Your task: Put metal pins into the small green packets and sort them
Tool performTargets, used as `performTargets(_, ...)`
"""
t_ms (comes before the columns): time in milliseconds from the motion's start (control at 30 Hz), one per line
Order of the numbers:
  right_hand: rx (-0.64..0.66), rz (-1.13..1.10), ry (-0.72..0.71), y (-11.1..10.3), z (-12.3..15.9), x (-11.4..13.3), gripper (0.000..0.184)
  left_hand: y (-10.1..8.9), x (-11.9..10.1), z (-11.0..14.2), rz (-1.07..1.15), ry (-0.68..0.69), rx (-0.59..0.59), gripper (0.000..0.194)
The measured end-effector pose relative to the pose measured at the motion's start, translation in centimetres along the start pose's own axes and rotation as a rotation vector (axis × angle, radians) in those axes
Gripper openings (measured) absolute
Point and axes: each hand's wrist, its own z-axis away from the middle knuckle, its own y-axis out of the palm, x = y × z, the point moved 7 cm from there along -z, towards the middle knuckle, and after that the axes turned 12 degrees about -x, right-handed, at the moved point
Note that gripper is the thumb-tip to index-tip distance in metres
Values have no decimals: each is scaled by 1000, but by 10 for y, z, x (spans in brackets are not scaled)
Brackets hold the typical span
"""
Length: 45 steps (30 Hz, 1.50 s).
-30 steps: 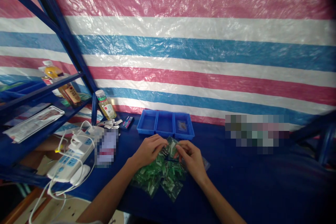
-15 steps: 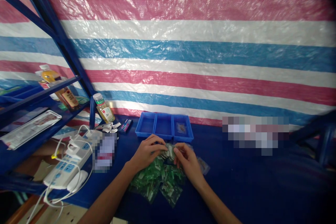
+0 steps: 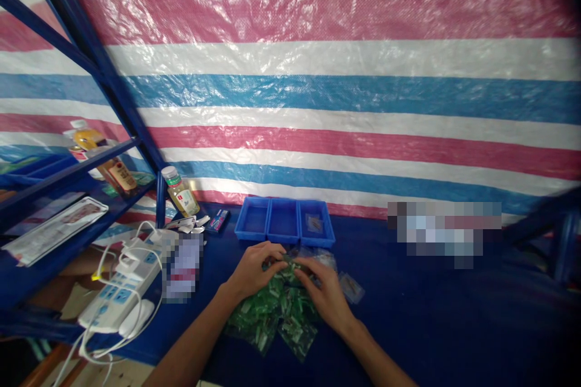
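My left hand (image 3: 258,267) and my right hand (image 3: 323,287) meet over a heap of small green plastic bags (image 3: 254,317). Thumb and fingers of each are pinched on a small plastic bag (image 3: 291,265) held up between them; its contents are too small to make out. Below the hands, more green-tinted bags (image 3: 297,329) overlap, with thin pieces inside. Partly behind my right hand lie some clear bags (image 3: 324,257), and another clear bag (image 3: 351,288) rests to its right.
A blue three-compartment tray (image 3: 284,239) stands behind the hands, a small bag (image 3: 314,223) in its right section. On the left are a power strip (image 3: 115,290) with tangled cables, a blurred-out phone-like object (image 3: 183,269), a small box (image 3: 218,221) and a bottle (image 3: 182,193).
Both hands have drawn closer together, and their fingertips now meet at the small bag. The clear bags behind my right hand show more. The view has shifted slightly.
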Motion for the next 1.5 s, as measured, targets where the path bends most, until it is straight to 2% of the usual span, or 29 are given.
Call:
performTargets(100,-64,-115,150,-1,0,-12,30,2,-4,0,34,33,15,12)
performTargets(167,-82,-208,213,-1,0,-17,34,4,-8,-1,46,80,38,18)
performTargets(367,-98,-329,264,3,0,-20,28,0,-10,-4,52,145,29,26)
performTargets(600,21,-230,200,4,2,-13,29,-6,-16,-6,-17,222,24,20)
performTargets(767,23,-15,-58,-8,-2,10,34,-8,-16,-6,-32,220,-9,12)
performTargets(867,37,32,-73,-7,-3,15,22,-4,-15,-5,-51,214,27,11)
performTargets(967,35,17,-59,-5,-4,15,25,1,-14,-3,-63,193,62,11)
performTargets(1067,-15,3,11,-4,-5,5,32,0,-10,-4,-51,125,33,17)
performTargets(1133,-62,-67,128,-5,-5,-5,25,-2,-9,-4,-42,95,-4,16)
performTargets(1233,-134,-223,239,-5,-3,-14,34,-2,-14,-5,-22,143,14,12)
performTargets(1367,-142,-308,248,-3,-1,-13,39,-2,-21,-5,-9,223,59,26)
performTargets(1500,-140,-329,250,-6,-2,-12,41,-1,-21,-6,-40,226,60,32)
